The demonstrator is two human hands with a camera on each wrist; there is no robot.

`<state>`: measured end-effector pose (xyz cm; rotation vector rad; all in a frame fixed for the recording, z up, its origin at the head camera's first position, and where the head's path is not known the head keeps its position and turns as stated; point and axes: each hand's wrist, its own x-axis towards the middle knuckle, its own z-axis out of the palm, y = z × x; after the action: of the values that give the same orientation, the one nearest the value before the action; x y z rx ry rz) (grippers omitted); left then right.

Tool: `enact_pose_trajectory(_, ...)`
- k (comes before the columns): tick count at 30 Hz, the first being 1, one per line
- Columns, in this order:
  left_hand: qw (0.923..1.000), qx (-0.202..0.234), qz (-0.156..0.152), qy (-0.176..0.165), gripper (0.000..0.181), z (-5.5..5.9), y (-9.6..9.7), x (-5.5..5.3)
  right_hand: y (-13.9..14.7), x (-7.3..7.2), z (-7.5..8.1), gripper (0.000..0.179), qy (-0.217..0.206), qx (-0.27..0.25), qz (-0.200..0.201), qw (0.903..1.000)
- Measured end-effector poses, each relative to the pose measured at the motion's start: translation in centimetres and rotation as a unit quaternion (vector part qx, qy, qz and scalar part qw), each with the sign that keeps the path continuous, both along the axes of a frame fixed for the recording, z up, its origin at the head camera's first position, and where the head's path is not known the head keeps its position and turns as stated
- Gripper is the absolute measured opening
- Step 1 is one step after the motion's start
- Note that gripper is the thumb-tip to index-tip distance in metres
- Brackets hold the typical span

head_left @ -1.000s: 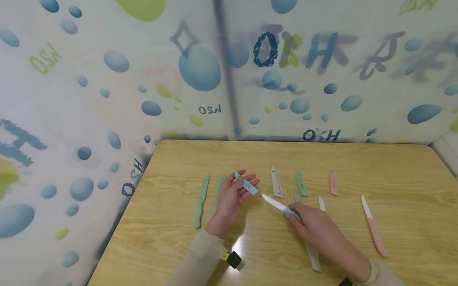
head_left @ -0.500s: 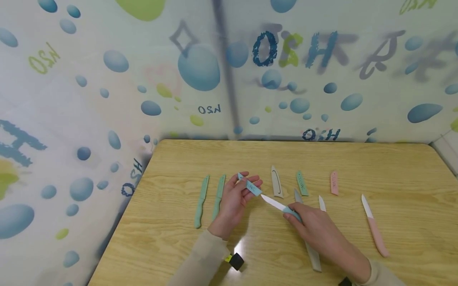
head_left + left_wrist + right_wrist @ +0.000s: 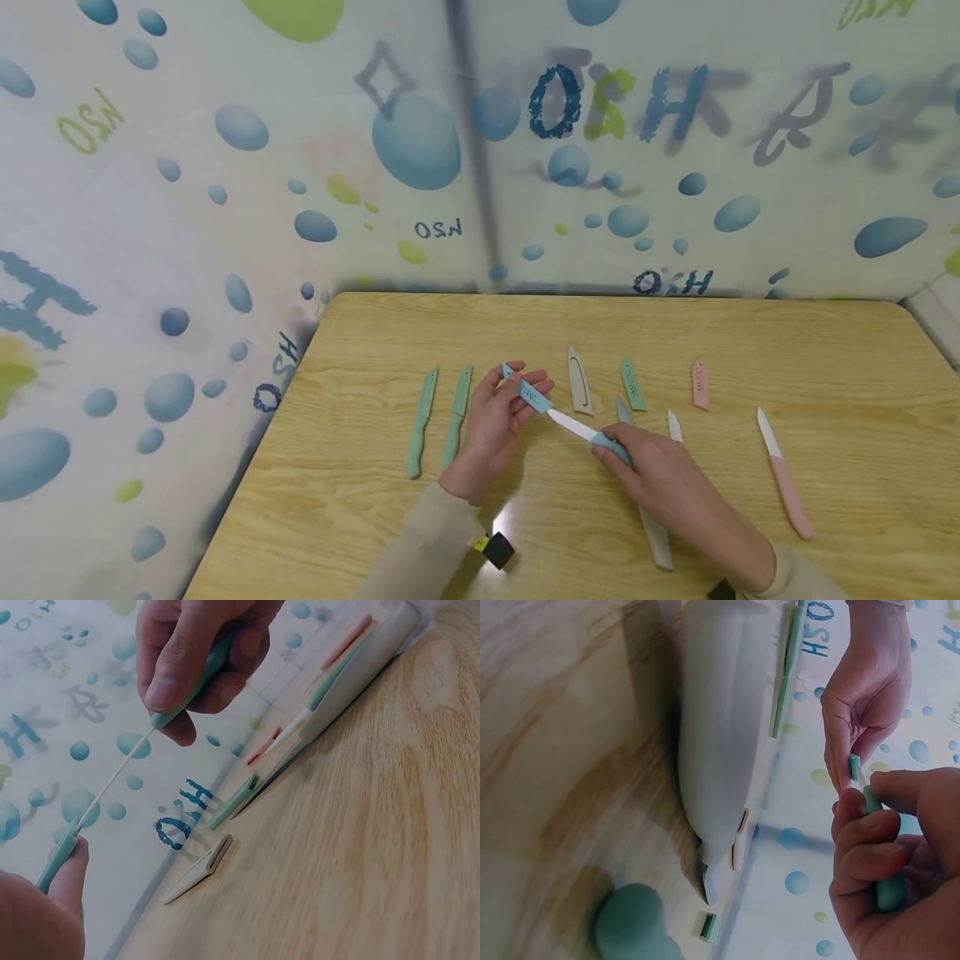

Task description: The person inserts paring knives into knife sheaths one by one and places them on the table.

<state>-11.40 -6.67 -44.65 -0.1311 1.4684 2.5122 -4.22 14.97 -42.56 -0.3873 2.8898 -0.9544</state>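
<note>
My left hand (image 3: 491,427) pinches a light-blue knife sheath (image 3: 535,397) between thumb and fingers, its mouth facing right. My right hand (image 3: 663,471) grips a paring knife by its blue handle (image 3: 613,447), the white blade (image 3: 572,424) pointing left. In the left wrist view, the tip of the blade (image 3: 112,780) is at the mouth of the sheath (image 3: 58,861), lined up with it. Both are held above the table. Beneath my right hand lies a larger white-handled knife (image 3: 657,537), and another blade (image 3: 675,427) shows beyond it, partly hidden.
Two green sheathed knives (image 3: 423,423) lie left of my left hand. Toward the back are a white sheath (image 3: 579,383), a green sheath (image 3: 632,385) and a pink sheath (image 3: 700,383). A bare pink-handled knife (image 3: 787,492) lies at right on the wooden table (image 3: 300,517).
My left hand has moved slightly right with the sheath, bringing its mouth from apart to right at the blade tip. The right hand with the knife has stayed nearly still.
</note>
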Motion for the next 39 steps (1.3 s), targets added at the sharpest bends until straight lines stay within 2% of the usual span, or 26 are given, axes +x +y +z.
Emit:
enact_pose_trajectory(11,0.9999,-0.002,-0.012,0.000,0.031,-0.2,0.9,0.2,-0.1,0.3,0.0,0.018,0.004,-0.002,-0.003,1.0000)
enact_pose_trajectory(21,0.9999,-0.008,-0.007,-0.004,0.029,-0.3,1.1,0.5,-0.1,0.6,-0.1,0.016,0.016,-0.006,-0.005,0.9998)
enact_pose_trajectory(39,1.0000,-0.002,-0.008,-0.001,0.028,-0.6,1.3,0.8,-0.5,0.6,-0.4,0.014,0.060,-0.005,0.004,0.9982)
